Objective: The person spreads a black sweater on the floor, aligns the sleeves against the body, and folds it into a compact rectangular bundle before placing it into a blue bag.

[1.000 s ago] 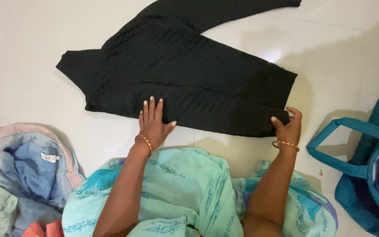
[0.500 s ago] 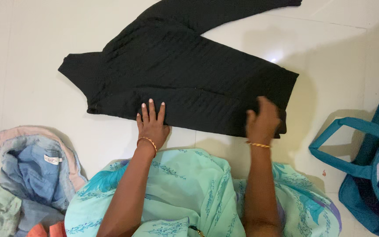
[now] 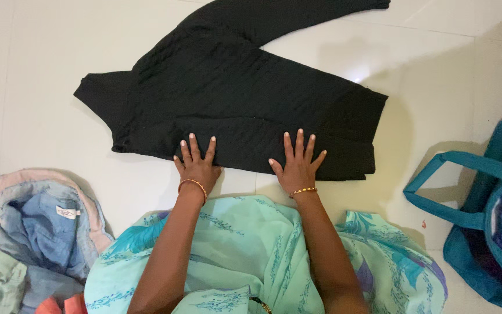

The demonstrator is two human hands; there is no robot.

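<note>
A black quilted garment (image 3: 245, 99) lies spread on the white tiled floor, one sleeve reaching to the top edge, its near side folded over. My left hand (image 3: 196, 163) lies flat with fingers spread on the folded near edge, left of centre. My right hand (image 3: 297, 166) presses flat on the same fold further right, fingers apart. Both wrists wear thin gold bangles. Neither hand grips the cloth.
A heap of blue, pink and green clothes (image 3: 36, 227) lies at the lower left. A teal bag (image 3: 483, 209) with long handles and blue cloth inside stands at the right edge. My lap in a pale green printed garment (image 3: 251, 256) fills the bottom centre.
My right hand has let go of the garment's right corner and slid left along the fold, now lying flat near the middle. My left hand has stayed put.
</note>
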